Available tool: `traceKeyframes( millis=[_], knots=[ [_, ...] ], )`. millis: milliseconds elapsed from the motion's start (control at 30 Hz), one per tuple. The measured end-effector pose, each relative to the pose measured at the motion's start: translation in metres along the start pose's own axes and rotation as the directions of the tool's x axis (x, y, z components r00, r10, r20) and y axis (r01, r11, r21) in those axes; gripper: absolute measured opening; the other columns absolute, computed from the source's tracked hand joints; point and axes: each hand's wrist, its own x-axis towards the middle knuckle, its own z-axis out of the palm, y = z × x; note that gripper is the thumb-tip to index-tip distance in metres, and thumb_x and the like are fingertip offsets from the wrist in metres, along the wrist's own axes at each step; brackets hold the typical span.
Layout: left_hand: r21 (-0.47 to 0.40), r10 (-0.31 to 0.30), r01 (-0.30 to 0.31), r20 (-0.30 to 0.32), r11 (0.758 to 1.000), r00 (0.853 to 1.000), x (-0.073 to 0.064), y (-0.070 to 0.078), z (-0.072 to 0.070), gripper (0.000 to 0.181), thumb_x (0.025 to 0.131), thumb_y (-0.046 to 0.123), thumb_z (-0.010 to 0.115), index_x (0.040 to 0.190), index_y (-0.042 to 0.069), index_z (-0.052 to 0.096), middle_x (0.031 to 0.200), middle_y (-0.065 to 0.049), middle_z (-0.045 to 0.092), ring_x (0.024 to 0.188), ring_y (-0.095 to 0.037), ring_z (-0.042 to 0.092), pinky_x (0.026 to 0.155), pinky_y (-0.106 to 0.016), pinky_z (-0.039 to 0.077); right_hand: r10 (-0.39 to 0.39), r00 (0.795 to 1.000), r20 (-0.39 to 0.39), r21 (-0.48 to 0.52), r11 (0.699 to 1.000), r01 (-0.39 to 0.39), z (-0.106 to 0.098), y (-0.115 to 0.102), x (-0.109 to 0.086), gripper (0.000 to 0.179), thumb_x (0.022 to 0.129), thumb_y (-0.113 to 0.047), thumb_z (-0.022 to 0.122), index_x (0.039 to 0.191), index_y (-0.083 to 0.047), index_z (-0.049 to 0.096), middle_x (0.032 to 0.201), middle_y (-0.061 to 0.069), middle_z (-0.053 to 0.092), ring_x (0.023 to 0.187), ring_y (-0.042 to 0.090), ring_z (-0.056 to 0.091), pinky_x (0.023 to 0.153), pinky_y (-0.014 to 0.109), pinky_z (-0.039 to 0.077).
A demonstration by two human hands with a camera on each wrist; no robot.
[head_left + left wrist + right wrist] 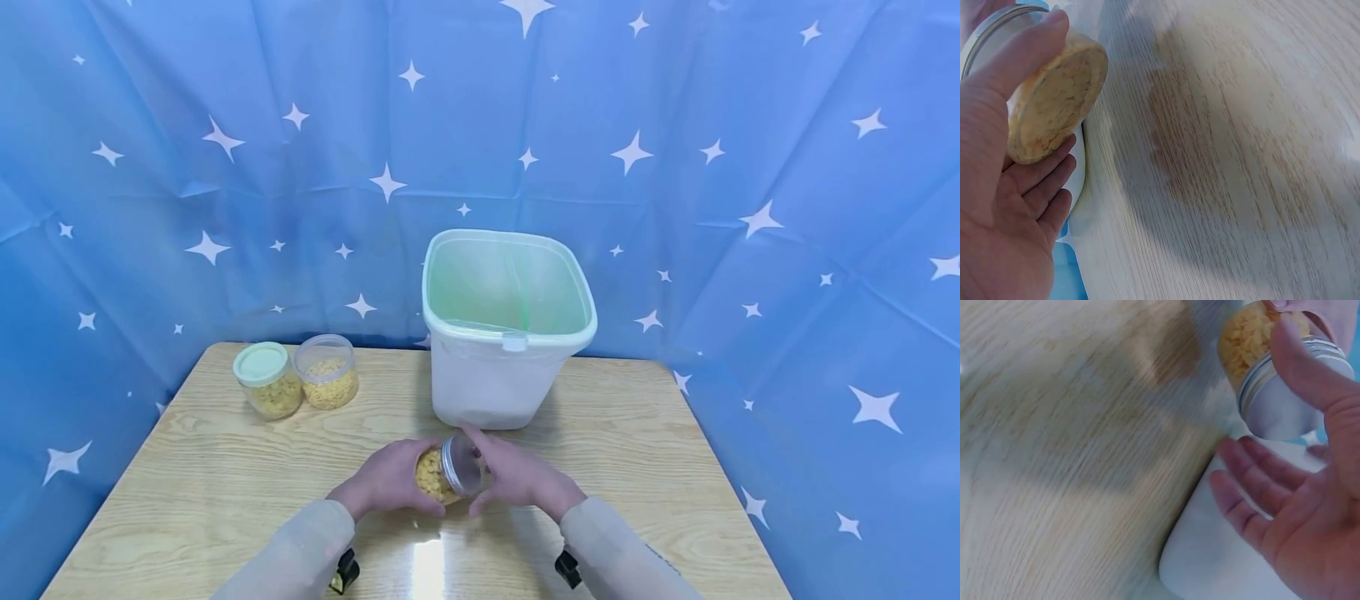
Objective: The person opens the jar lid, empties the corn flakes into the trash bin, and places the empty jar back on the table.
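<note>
A clear jar (432, 475) of yellow flakes lies tilted on its side above the table, its silver-rimmed lid (465, 465) facing right. My left hand (390, 477) grips the jar's body, thumb on one side and fingers on the other; the left wrist view shows the flakes through the jar's base (1060, 103). Around the lid end is my right hand (522, 477), its fingers spread. In the right wrist view the right thumb overlaps the lid (1282, 406), while the other fingers (1250, 478) stand apart from it. Whether the thumb touches is unclear.
Behind the hands stands a large white bin (487, 383) with a pale green rim, open on top. At the back left of the wooden table (225, 500) are a green-lidded jar (273, 392) and another clear jar (330, 387), both holding yellow flakes. A blue starry curtain (337, 167) surrounds the table.
</note>
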Motion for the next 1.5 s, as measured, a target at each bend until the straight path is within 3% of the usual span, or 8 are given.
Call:
traceKeyframes(
  millis=[100, 367, 600, 767, 967, 1167, 1333, 1500],
  knots=[
    [-0.007, -0.005, 0.005, -0.002, 1.000, 1.000, 0.000, 0.001, -0.001, 0.095, 0.057, 0.050, 0.088, 0.136, 0.009, 0.054, 0.109, 0.001, 0.066, 0.091, -0.012, 0.059, 0.078, -0.034, 0.050, 0.034, 0.999, -0.002, 0.022, 0.999, -0.034, -0.002, -0.001, -0.001, 0.116, 0.071, -0.052, 0.081, 0.156, -0.007, 0.016, 0.141, 0.015, 0.054, 0.120, 0.029, 0.060, 0.099, 0.042, 0.050],
    [-0.015, -0.011, 0.011, -0.005, 1.000, 1.000, 0.000, 0.002, 0.000, 0.091, 0.057, 0.050, 0.088, 0.134, 0.013, 0.055, 0.108, 0.005, 0.065, 0.090, -0.011, 0.058, 0.077, -0.032, 0.049, 0.147, 0.987, -0.062, 0.031, 0.989, -0.145, 0.001, -0.002, 0.002, 0.087, 0.085, -0.076, 0.046, 0.140, -0.009, 0.047, 0.122, 0.011, 0.066, 0.109, 0.027, 0.064, 0.090, 0.042, 0.053],
    [-0.024, -0.016, 0.016, 0.000, 1.000, 1.000, 0.001, 0.002, 0.004, 0.091, 0.057, 0.051, 0.087, 0.134, 0.015, 0.055, 0.110, 0.005, 0.064, 0.092, -0.011, 0.057, 0.077, -0.031, 0.049, 0.183, 0.982, -0.043, 0.018, 0.983, -0.182, 0.006, -0.005, 0.002, 0.079, 0.084, -0.075, 0.048, 0.125, -0.008, 0.056, 0.110, 0.008, 0.068, 0.097, 0.021, 0.065, 0.081, 0.036, 0.053],
    [0.016, 0.012, -0.012, -0.007, 1.000, 1.000, 0.001, 0.001, 0.006, 0.090, 0.055, 0.051, 0.088, 0.132, 0.015, 0.056, 0.111, 0.005, 0.065, 0.093, -0.011, 0.058, 0.077, -0.030, 0.049, 0.119, 0.993, -0.009, 0.082, 0.990, -0.118, 0.009, -0.001, 0.001, 0.077, 0.083, -0.070, 0.056, 0.130, -0.009, 0.051, 0.105, 0.001, 0.065, 0.090, 0.011, 0.061, 0.074, 0.027, 0.050],
    [0.022, 0.026, -0.025, -0.017, 0.999, 1.000, 0.003, -0.001, 0.005, 0.091, 0.054, 0.052, 0.088, 0.131, 0.017, 0.057, 0.108, 0.008, 0.065, 0.091, -0.009, 0.058, 0.078, -0.030, 0.049, -0.015, 0.999, -0.029, 0.117, 0.993, 0.018, 0.006, 0.005, -0.001, 0.091, 0.081, -0.055, 0.071, 0.150, -0.011, 0.032, 0.139, 0.010, 0.049, 0.125, 0.024, 0.051, 0.104, 0.042, 0.046],
    [0.016, 0.024, -0.024, -0.012, 1.000, 1.000, 0.005, -0.001, 0.005, 0.090, 0.055, 0.053, 0.087, 0.132, 0.017, 0.056, 0.108, 0.008, 0.065, 0.091, -0.009, 0.058, 0.078, -0.031, 0.050, -0.059, 0.997, -0.053, 0.065, 0.996, 0.063, 0.001, 0.006, -0.003, 0.105, 0.074, -0.053, 0.078, 0.155, -0.013, 0.024, 0.150, 0.014, 0.039, 0.135, 0.030, 0.042, 0.110, 0.051, 0.039],
    [0.017, 0.013, -0.013, -0.018, 1.000, 1.000, 0.005, -0.001, 0.006, 0.093, 0.055, 0.053, 0.087, 0.134, 0.014, 0.055, 0.110, 0.006, 0.065, 0.092, -0.010, 0.058, 0.078, -0.031, 0.050, 0.042, 0.995, -0.092, 0.065, 0.997, -0.036, -0.002, 0.005, -0.004, 0.096, 0.084, -0.065, 0.060, 0.152, -0.005, 0.028, 0.138, 0.014, 0.054, 0.123, 0.028, 0.055, 0.103, 0.048, 0.047],
    [0.014, 0.014, -0.014, -0.019, 1.000, 1.000, 0.006, 0.003, 0.007, 0.092, 0.055, 0.053, 0.087, 0.133, 0.015, 0.055, 0.109, 0.007, 0.065, 0.091, -0.010, 0.058, 0.077, -0.031, 0.049, 0.197, 0.974, -0.111, 0.034, 0.980, -0.195, -0.001, 0.002, -0.004, 0.079, 0.093, -0.070, 0.036, 0.134, -0.004, 0.054, 0.110, 0.010, 0.070, 0.102, 0.029, 0.066, 0.087, 0.045, 0.053]
  ],
)
